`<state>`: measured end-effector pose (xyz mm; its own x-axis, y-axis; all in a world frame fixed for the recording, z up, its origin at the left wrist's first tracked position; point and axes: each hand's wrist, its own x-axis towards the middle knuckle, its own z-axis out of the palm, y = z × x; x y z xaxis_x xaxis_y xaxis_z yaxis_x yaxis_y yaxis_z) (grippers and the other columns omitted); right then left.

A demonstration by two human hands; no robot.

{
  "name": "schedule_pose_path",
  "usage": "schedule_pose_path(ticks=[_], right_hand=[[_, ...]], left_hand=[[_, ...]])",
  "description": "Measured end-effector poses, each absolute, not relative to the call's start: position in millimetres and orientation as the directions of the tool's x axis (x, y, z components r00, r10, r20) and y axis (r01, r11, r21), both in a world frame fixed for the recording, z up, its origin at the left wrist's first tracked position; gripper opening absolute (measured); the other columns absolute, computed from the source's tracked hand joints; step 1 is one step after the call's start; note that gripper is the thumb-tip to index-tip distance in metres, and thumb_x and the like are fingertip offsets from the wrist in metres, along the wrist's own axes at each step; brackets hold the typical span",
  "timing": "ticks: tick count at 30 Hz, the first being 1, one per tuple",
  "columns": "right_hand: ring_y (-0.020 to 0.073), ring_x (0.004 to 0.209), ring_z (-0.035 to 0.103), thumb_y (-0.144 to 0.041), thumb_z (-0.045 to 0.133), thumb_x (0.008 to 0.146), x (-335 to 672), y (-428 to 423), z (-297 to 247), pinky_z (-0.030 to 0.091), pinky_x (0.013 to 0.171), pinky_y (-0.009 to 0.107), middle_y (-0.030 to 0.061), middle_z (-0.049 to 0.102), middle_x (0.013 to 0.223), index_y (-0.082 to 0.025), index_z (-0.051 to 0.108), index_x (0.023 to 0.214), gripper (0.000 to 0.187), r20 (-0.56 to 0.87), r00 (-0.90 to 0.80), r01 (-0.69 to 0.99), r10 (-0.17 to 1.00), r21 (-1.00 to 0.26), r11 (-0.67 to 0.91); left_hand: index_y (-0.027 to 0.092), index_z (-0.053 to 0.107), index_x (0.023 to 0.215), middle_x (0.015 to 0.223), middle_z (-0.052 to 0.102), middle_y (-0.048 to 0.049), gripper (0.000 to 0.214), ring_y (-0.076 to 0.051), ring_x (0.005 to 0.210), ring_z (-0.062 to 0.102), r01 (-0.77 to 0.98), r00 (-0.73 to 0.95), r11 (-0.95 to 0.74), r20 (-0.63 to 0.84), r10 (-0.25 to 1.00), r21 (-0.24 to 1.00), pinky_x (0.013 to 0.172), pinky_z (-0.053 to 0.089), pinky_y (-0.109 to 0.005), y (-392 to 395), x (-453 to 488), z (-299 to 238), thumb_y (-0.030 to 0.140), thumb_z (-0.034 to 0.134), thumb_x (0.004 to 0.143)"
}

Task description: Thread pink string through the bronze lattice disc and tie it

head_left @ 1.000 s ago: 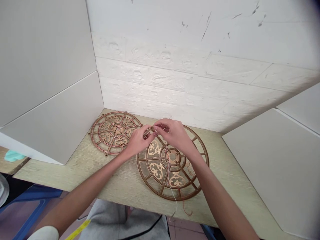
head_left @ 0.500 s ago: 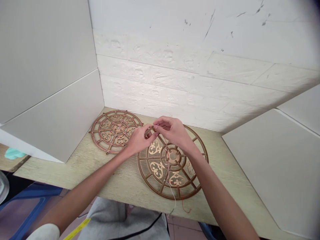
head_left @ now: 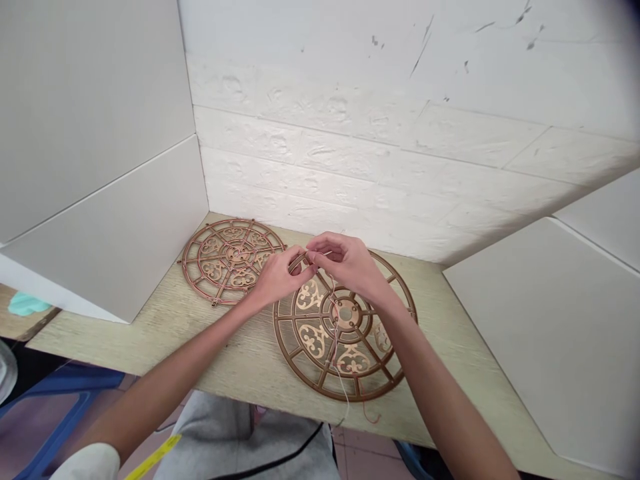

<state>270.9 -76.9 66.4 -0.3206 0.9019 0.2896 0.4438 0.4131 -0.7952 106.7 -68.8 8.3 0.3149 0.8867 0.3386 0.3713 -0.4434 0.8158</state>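
Observation:
A round bronze lattice panel [head_left: 354,321] with gold scrollwork lies tilted on the table under both hands. My left hand [head_left: 278,279] is closed at the panel's far rim, thumb and fingers pinched round it. Right beside it, fingertips almost touching, my right hand [head_left: 349,265] pinches a thin string; the exact grip is hidden by the fingers. Pale string [head_left: 345,388] hangs from there across the hub and past the near rim. A reddish string end [head_left: 370,419] trails below the same rim. A second round panel [head_left: 235,256], with reddish lines along its ribs, lies behind my left hand.
Pale boards stand on the left [head_left: 115,227] and right [head_left: 540,320] of the wooden table [head_left: 240,360]. A white brick-patterned wall [head_left: 320,160] rises behind. At lower left are a blue stool [head_left: 65,413] and a mint-green item [head_left: 29,303].
Both hands stay pinched at the panel's far rim with hardly any movement. The view shifts very slightly, and the panel's near edge sits a touch lower.

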Motion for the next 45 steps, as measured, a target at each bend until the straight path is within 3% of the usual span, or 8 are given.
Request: schedule_pose_path(ticks=[8, 21, 32, 38, 45], right_hand=[[0.0175, 0.078, 0.069, -0.033, 0.062, 0.085, 268.9, -80.5, 66.7, 0.054, 0.072, 0.029, 0.0058, 0.075, 0.085, -0.018, 0.069, 0.087, 0.017, 0.308, -0.318, 0.462, 0.897, -0.776, 0.43], [0.0158, 0.07, 0.065, -0.028, 0.059, 0.086, 278.2, -90.5, 72.0, 0.047, 0.065, 0.027, 0.0029, 0.073, 0.078, -0.018, 0.071, 0.084, 0.016, 0.332, -0.288, 0.593, 0.898, -0.675, 0.439], [0.0211, 0.081, 0.066, -0.026, 0.053, 0.094, 293.2, -101.7, 59.9, 0.049, 0.078, 0.035, 0.0084, 0.074, 0.094, -0.018, 0.068, 0.095, 0.018, 0.451, -0.328, 0.764, 0.83, -0.389, 0.514], [0.0217, 0.081, 0.062, -0.023, 0.05, 0.096, 294.4, -108.1, 63.1, 0.046, 0.072, 0.033, 0.0085, 0.067, 0.084, -0.017, 0.066, 0.087, 0.019, 0.448, -0.389, 0.802, 0.805, -0.266, 0.535], [0.0209, 0.077, 0.058, -0.02, 0.049, 0.095, 297.4, -106.2, 59.3, 0.043, 0.07, 0.032, 0.0071, 0.062, 0.08, -0.019, 0.061, 0.081, 0.018, 0.427, -0.376, 0.819, 0.823, -0.262, 0.51]], left_hand=[[0.017, 0.059, 0.092, 0.069, 0.059, 0.003, 0.015, -0.01, 0.061, 0.051, 0.351, 0.341, -0.443, 0.328, 0.881, 0.825, 0.06, 0.033, -0.022, -70.1, 107.0, 6.1, 0.03, 0.057, 0.084], [0.016, 0.057, 0.085, 0.063, 0.053, 0.0055, 0.035, -0.008, 0.057, 0.045, 0.39, 0.341, -0.424, 0.299, 0.891, 0.817, 0.059, 0.029, -0.022, -70.5, 106.3, 8.4, 0.051, 0.06, 0.089], [0.016, 0.054, 0.082, 0.066, 0.054, 0.0044, 0.04, -0.009, 0.061, 0.048, 0.376, 0.344, -0.447, 0.325, 0.881, 0.812, 0.061, 0.031, -0.023, -69.5, 107.7, 8.5, 0.056, 0.058, 0.09], [0.016, 0.054, 0.082, 0.066, 0.056, 0.005, 0.04, -0.008, 0.059, 0.048, 0.38, 0.348, -0.433, 0.308, 0.886, 0.817, 0.06, 0.031, -0.022, -68.2, 108.6, 6.2, 0.055, 0.06, 0.089], [0.016, 0.061, 0.09, 0.068, 0.058, 0.0041, 0.039, -0.009, 0.061, 0.05, 0.368, 0.351, -0.432, 0.308, 0.884, 0.823, 0.061, 0.034, -0.022, -67.6, 107.8, 6.3, 0.055, 0.061, 0.089]])
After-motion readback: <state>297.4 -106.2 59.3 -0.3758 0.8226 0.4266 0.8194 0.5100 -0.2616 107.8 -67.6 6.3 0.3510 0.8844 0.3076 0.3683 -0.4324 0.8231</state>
